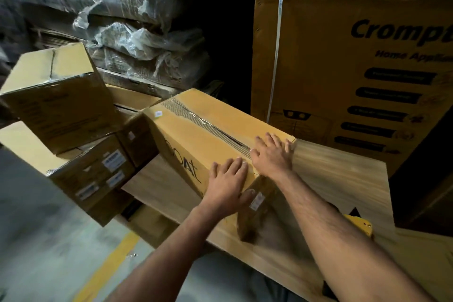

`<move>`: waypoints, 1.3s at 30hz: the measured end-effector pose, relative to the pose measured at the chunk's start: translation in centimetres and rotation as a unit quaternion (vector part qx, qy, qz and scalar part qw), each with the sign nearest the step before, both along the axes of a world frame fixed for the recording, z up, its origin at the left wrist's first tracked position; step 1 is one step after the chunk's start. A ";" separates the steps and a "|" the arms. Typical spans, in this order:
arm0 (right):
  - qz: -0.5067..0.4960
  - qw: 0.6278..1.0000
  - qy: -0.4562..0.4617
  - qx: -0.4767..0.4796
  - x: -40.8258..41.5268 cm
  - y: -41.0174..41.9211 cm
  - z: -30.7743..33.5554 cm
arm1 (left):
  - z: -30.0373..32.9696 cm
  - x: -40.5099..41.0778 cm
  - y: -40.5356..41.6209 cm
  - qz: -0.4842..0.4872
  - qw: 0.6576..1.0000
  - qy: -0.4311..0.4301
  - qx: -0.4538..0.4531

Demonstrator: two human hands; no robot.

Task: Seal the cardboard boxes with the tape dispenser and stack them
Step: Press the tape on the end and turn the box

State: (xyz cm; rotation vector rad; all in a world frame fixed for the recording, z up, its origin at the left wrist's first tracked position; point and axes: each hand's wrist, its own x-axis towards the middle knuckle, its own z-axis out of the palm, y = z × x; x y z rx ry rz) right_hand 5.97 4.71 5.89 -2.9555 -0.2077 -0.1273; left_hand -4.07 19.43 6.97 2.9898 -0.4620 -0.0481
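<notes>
Hands flat on taped box

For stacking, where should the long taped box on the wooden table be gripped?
Probably by its two short ends, one hand each. The long taped box lies lengthwise away from the person, flat on the wooden table, so its long sides are too far apart for the fingers to span.

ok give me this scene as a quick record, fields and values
surface: pale wood-grain table
main item: long brown cardboard box, taped along its top seam
left hand: flat on the box's near corner, thumb on the end face
right hand: flat on the box top over the tape
tape tool: yellow object behind the right forearm, mostly hidden
stack: brown cartons piled to the left
</notes>
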 end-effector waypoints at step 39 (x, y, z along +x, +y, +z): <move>-0.114 0.985 0.031 0.126 -10.2 12.0 -0.9 | -1.7 -3.5 14.7 0.018 0.998 0.007 -0.054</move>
